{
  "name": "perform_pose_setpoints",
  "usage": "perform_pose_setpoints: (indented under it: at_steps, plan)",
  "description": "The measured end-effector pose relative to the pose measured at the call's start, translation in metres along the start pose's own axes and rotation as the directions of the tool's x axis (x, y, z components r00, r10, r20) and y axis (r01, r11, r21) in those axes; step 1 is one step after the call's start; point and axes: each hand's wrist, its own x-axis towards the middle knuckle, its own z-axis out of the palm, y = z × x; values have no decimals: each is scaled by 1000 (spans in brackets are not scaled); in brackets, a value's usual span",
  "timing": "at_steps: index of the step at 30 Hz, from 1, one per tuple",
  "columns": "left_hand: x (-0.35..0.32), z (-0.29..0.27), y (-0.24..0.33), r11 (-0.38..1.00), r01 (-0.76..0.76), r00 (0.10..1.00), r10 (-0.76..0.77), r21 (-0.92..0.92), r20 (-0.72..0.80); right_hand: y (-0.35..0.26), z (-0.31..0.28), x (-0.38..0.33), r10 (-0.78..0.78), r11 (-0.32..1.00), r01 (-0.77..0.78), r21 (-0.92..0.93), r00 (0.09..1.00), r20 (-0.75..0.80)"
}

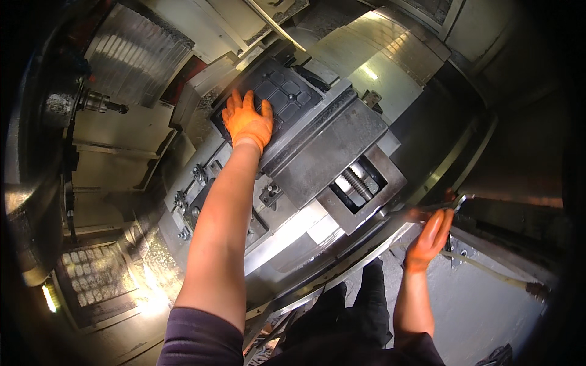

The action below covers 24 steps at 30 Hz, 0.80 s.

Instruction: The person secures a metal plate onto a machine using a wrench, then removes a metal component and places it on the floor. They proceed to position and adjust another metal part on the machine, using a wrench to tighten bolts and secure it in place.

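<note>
My left hand (249, 124), in an orange glove, lies with fingers spread on a dark, ribbed rectangular plate (287, 91). The plate sits against the jaw of a large machine vise (332, 149), whose threaded screw (357, 183) shows in an opening at its near end. To the right of that end, my right hand (429, 239), also in orange, is closed around a metal tool with a shiny end (463, 201). It looks like a wrench; its shaft is blurred and partly hidden by the fingers.
A spindle with a tool (101, 100) points in from the left. Small clamps and bolts (268, 194) stand on the machine bed beside my left forearm. Metal way covers (390, 46) lie behind the vise. A hose (488, 268) runs at the lower right.
</note>
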Motion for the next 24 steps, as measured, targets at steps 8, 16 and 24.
perform_pose_setpoints:
  at_steps: [8, 16, 24]
  plan:
    - [-7, -10, -12, 1000, 11, 1000, -11, -13, -11, 243, 22, 86, -51, 945, 76, -319, 995, 84]
    - [-8, 1, -18, 1000, -11, 999, 11, -18, -38, 169, 57, -161, 592, 396, -799, 452, 599, 540]
    - [0, -3, -3, 1000, -15, 1000, 14, -5, -26, -60, 17, -114, 690, 242, -892, 381, 434, 579]
